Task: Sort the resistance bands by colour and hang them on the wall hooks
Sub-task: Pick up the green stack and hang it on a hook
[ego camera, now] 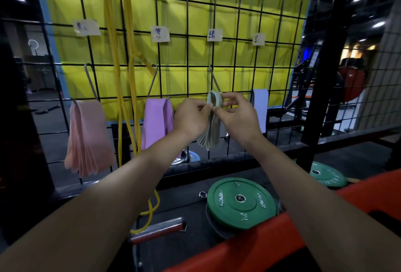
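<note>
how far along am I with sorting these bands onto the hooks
Done, it seems: pink bands, purple bands and a pale blue band hang on separate hooks. In hand: your left hand and right hand pinch the green bands at their hook. Left: no loose bands are visible.

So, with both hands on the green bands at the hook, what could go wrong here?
1. Both hands, left and right, pinch the grey-green bands near the hook; a loop might miss it and fall toward the green weight plate below.
2. The purple bands hang right beside the left hand, so a nudge could perhaps pull them off.
</note>
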